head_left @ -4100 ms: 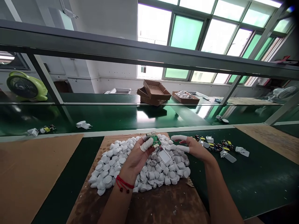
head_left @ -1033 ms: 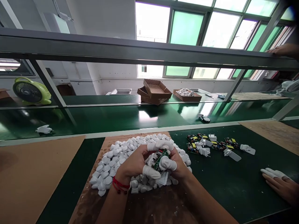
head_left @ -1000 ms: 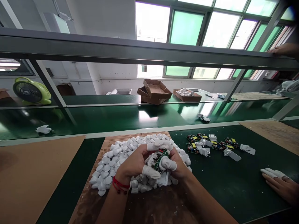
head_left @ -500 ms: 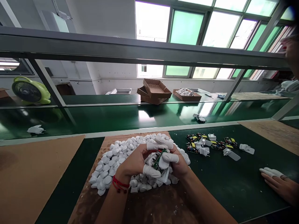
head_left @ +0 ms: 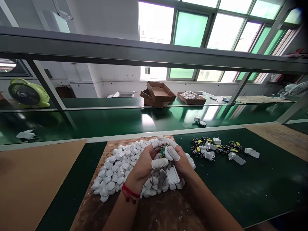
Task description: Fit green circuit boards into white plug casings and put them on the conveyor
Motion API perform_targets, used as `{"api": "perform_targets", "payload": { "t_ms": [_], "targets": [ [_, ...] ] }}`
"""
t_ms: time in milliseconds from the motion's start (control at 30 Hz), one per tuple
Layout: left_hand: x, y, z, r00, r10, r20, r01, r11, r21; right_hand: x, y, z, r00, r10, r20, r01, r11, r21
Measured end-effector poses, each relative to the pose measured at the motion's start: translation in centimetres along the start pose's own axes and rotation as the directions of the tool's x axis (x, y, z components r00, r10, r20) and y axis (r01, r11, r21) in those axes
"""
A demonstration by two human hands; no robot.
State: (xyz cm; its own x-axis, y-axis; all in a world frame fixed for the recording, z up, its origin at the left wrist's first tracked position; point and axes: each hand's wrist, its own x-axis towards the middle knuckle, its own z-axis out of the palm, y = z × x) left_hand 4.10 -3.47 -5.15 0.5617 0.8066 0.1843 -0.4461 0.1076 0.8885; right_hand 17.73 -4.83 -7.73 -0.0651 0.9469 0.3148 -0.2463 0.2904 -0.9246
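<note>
Above a heap of small white plastic caps, my two hands meet around a green circuit board. My left hand, in white finger cots and with a red cord at the wrist, grips the board from the left. Fingers of my right hand, also in finger cots, close on its other side and press a white round piece against it. A white plug casing hangs below the right fingers, tilted toward me, and seems joined to the board. The fingers hide much of the board.
Populated circuit boards and white plug casings lie to the right. Beyond runs a green conveyor belt carrying a white part and a small assembly. Cardboard trays stand behind; a metal beam crosses above.
The casing has swung down and shows its flat open face. Parts on the belt have shifted left. Another person's hand at the right and one at the upper right have left the view.
</note>
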Motion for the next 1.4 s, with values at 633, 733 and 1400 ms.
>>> {"api": "perform_targets", "payload": {
  "t_ms": [633,733,1400],
  "targets": [
    [0.5,-1.0,1.0,0.979,0.071,-0.193,-0.082,0.995,-0.052,0.0,0.0,-0.5,0.982,-0.185,-0.031,0.171,0.948,-0.268],
    [0.6,-1.0,0.8,0.981,0.111,-0.157,-0.109,0.994,0.019,0.0,-0.1,-0.7,0.986,-0.166,-0.028,0.155,0.959,-0.238],
    [0.4,-0.5,0.5,0.980,0.175,-0.098,-0.159,0.976,0.149,0.3,0.0,-1.8,0.995,-0.094,0.046,0.097,0.992,-0.079]
  ]
}}
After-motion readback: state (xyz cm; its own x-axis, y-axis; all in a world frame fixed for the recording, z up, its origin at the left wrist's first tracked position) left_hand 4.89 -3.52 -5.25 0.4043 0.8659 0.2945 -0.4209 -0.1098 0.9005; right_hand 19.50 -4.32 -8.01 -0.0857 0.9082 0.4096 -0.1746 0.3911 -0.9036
